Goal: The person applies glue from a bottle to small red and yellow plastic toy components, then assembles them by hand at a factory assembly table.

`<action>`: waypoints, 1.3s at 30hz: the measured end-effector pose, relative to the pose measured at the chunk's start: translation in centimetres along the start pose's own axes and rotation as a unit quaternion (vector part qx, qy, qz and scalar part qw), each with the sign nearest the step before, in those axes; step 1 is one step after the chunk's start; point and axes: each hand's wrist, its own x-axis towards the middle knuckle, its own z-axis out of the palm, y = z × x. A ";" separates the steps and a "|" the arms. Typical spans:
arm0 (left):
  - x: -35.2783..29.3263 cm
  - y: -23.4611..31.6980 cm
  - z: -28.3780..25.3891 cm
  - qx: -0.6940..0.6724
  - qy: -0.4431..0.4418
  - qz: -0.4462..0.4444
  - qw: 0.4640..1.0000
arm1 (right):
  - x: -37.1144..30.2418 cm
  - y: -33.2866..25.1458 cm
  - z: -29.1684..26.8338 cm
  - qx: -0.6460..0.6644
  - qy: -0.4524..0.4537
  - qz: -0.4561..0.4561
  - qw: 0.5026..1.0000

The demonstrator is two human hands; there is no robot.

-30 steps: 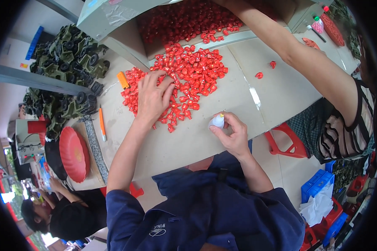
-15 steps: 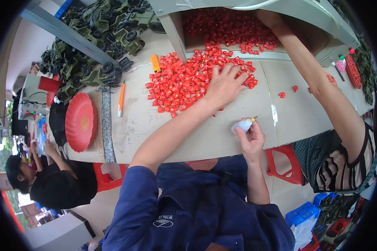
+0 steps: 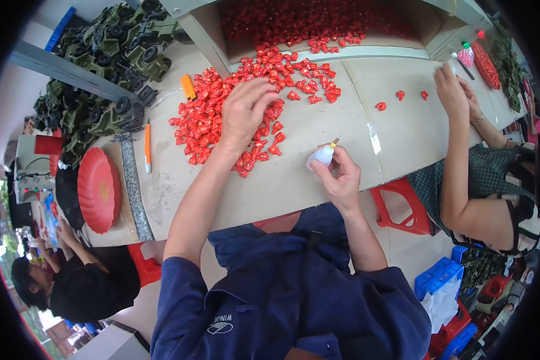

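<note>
Gripping white bottle [image 3: 321, 157], tilted far-right, in right hand [image 3: 344, 183]; far-left, over red pieces [image 3: 205, 114] with half-curled left hand [image 3: 243, 115], cannot tell if holding any.

The person wears a navy blue work shirt [image 3: 294, 294] whose loose, short left sleeve [image 3: 179, 291] and right sleeve [image 3: 397, 300] end near the elbows. A white oval emblem [image 3: 220, 328] with matching lettering marks the left chest, near a curved pocket edge [image 3: 227, 293]. A narrow dark strip [image 3: 314, 241] shows near the waist, above navy trousers [image 3: 237, 249]. Left hand [image 3: 244, 114] and right hand [image 3: 340, 177] are bare.
</note>
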 end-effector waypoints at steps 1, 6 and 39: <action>-0.1 0.1 0.0 -0.101 0.046 -0.087 0.990 | 0.0 0.1 0.0 0.000 -0.001 0.003 1.000; -1.9 0.9 -2.3 -0.599 0.106 -0.387 0.693 | -0.3 -0.1 0.0 -0.003 -0.010 0.003 1.000; -16.7 8.2 -7.8 -0.731 0.179 -0.466 0.465 | 0.4 -4.2 7.1 0.127 -0.232 0.101 0.959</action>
